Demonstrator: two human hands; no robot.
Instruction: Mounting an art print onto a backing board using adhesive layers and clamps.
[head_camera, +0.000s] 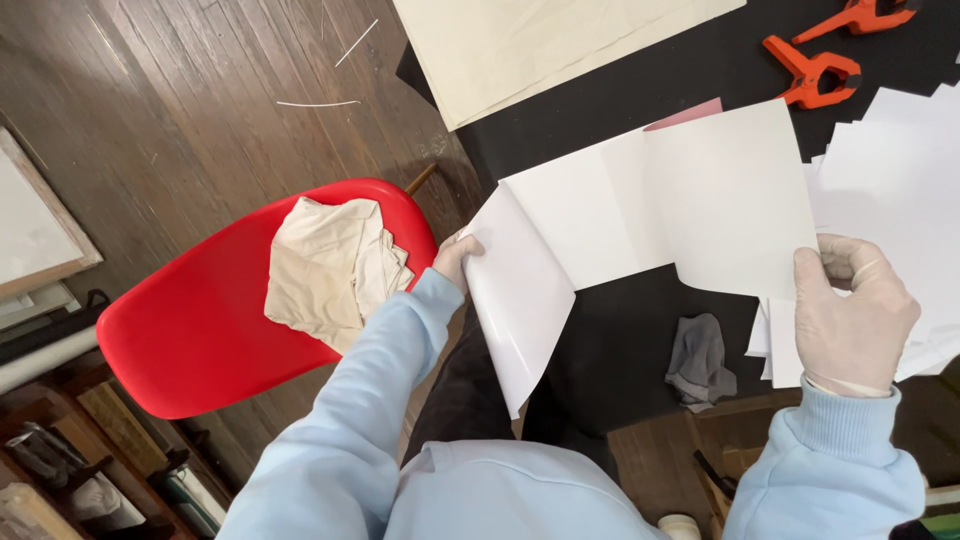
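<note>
A red chair (190, 330) bears a crumpled cream cloth (335, 268). Over the black table (640, 70), both gloved hands pinch a folded white sheet (650, 205): left hand (457, 258) at its left flap, right hand (852, 310) at its right edge. 2 orange clamps (812, 72) lie beyond.

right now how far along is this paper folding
Partly done, it seems: the white sheet already shows creases across its middle. In hand: the left hand and gloved right hand hold its two ends above the black table. Possibly left: the loose white sheets on the right.
</note>
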